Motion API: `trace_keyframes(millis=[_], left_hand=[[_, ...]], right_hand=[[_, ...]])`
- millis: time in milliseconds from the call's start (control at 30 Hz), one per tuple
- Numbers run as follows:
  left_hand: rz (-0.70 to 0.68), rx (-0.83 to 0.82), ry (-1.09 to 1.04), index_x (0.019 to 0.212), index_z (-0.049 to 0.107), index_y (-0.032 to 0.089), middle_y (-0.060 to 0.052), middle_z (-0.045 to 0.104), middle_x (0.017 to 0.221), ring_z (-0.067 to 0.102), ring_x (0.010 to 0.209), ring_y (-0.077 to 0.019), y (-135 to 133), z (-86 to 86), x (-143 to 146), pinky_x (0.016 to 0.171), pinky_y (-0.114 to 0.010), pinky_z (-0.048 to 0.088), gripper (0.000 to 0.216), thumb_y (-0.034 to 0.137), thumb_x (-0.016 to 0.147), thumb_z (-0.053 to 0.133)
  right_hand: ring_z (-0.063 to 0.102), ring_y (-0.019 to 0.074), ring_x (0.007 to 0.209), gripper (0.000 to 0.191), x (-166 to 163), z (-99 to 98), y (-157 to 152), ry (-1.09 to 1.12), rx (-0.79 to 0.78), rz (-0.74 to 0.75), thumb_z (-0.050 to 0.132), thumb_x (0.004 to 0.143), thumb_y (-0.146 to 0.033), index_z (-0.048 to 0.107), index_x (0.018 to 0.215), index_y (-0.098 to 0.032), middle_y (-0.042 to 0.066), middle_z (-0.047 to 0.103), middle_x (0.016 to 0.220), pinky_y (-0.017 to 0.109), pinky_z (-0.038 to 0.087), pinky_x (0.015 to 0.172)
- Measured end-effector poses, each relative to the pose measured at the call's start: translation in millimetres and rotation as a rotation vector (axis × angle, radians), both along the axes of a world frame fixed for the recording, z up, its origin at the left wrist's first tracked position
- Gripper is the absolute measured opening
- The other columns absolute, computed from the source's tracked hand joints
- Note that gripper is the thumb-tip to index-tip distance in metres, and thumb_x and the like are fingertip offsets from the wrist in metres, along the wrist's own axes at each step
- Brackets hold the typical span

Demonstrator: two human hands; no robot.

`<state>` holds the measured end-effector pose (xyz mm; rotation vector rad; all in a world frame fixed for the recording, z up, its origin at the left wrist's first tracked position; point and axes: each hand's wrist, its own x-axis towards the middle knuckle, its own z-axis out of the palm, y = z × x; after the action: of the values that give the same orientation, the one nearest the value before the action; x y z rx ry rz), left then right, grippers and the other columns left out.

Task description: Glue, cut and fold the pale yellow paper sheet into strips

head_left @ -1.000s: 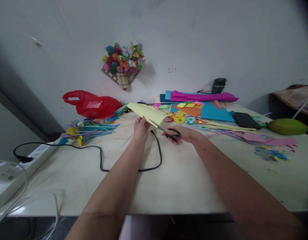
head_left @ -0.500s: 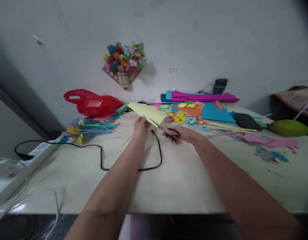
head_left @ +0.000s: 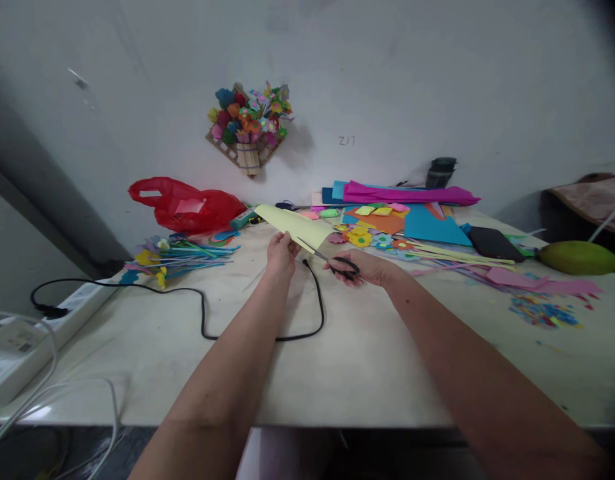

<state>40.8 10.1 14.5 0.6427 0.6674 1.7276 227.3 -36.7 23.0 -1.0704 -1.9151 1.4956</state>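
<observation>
Your left grip (head_left: 283, 252) is pinching the near edge of the pale yellow sheet (head_left: 296, 223) between thumb and fingers; the sheet extends beyond that grip, away from you and to both sides, raised at a tilt over the counter (head_left: 357, 367). Your right grip (head_left: 357, 269) is closed around the black handles of the scissors (head_left: 323, 256), just to the right of the left grip. The blades point from the right grip toward the left one and lie along the sheet's near edge; how far they are parted is too small to tell. The plug end of the black cable (head_left: 321, 300) lies on the counter between the two grips, and the cable loops on your side of them before running left to the power strip (head_left: 77, 308). To the left of the left grip, note the bundle of stemmed flowers (head_left: 162, 259), with the red plastic bag (head_left: 200, 212) behind it. Beyond the right grip, locate the cut flower shapes (head_left: 360, 237), the blue sheet (head_left: 432, 225) and, farther back, the folded magenta sheet (head_left: 412, 194). To the right of the right grip are the pale yellow strips (head_left: 457, 254), the dark phone-like object (head_left: 496, 244), the pink sheet pieces (head_left: 532, 280) and, nearer you, the small coloured scraps (head_left: 544, 311).
</observation>
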Motion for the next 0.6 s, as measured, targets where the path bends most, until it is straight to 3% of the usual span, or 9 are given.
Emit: trace_keyframes(millis=[600], left_hand=[[0.005,-0.012,-0.01,0.072,0.048,0.017,0.002,0.062,0.063,0.059,0.056,-0.0091,-1.6,0.9,-0.7,0.058,-0.022,0.045,0.012,0.013,0.073,0.059]], right_hand=[[0.042,0.0043,0.035,0.029,-1.7,-0.9,0.8,0.017,-0.021,-0.02,0.054,0.075,-0.039,0.058,0.088,-0.014,-0.004,0.052,0.051,0.016,0.022,0.029]])
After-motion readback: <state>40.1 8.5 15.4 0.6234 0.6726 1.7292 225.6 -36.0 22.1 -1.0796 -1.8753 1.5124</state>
